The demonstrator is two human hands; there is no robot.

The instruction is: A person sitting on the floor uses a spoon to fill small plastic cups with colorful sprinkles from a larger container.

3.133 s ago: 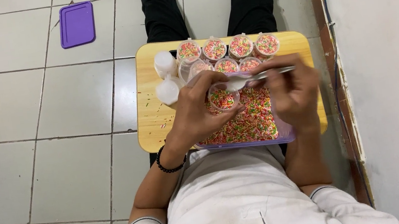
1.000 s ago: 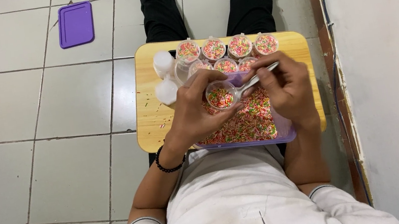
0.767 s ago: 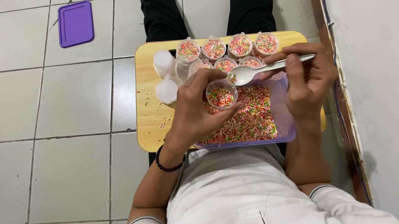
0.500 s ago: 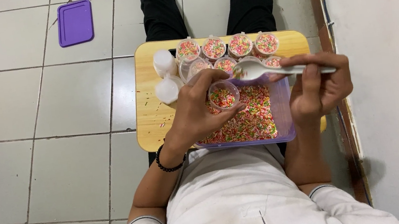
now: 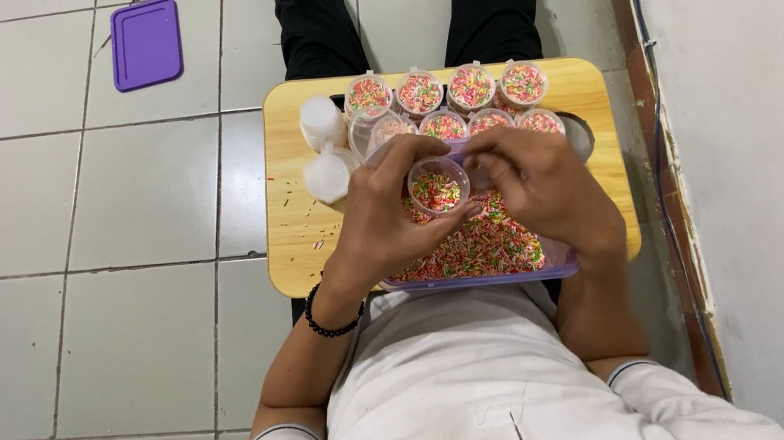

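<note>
Head view: sprinkle-filled cup (image 5: 437, 187) between left hand (image 5: 383, 226) fingers (image 5: 403, 153), right hand (image 5: 539, 185) alongside.

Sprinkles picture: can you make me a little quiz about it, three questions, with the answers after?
1. True or false: the left hand holds a small clear cup partly filled with coloured sprinkles.
2. Where does the purple lid lie? A) on the wooden lap table B) on the tiled floor, to the upper left C) on the sprinkle tray
3. Fill in: the right hand is over the tray of ____, close beside the cup.

Key: 1 true. 2 B. 3 sprinkles. The filled cups stand in rows at the far edge of the wooden lap table.
</note>
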